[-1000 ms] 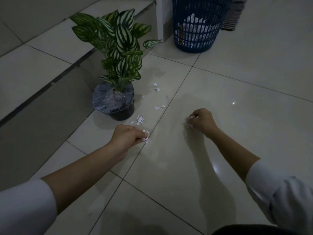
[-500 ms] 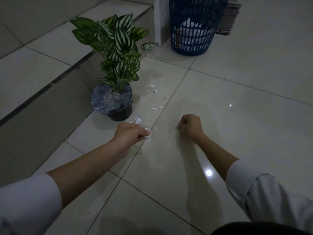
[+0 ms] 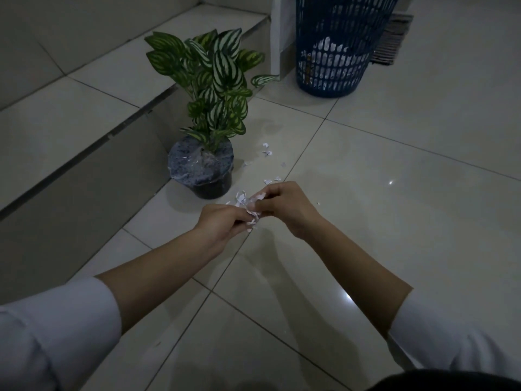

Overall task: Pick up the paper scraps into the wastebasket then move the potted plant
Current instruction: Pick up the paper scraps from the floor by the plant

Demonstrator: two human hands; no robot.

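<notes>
My left hand (image 3: pixel 222 225) and my right hand (image 3: pixel 284 207) meet fingertip to fingertip just above the tiled floor, both closed on a small bunch of white paper scraps (image 3: pixel 249 210). More paper scraps (image 3: pixel 267 152) lie scattered on the floor to the right of the potted plant (image 3: pixel 210 108). The plant has striped green leaves and stands in a dark pot (image 3: pixel 210 187) topped with clear wrap, just beyond my hands. A blue slotted wastebasket (image 3: pixel 335 46) stands farther back to the right, with white paper inside.
A raised tiled step (image 3: pixel 84 117) runs along the left, close behind the plant. A white post (image 3: pixel 280 32) stands left of the wastebasket and a dark mat (image 3: pixel 392 38) lies behind it. Glossy floor tiles (image 3: pixel 394 193) stretch to the right.
My right hand has moved left from its spot on the floor and joined my left hand, and both now hold scraps together. The left hand has lifted slightly.
</notes>
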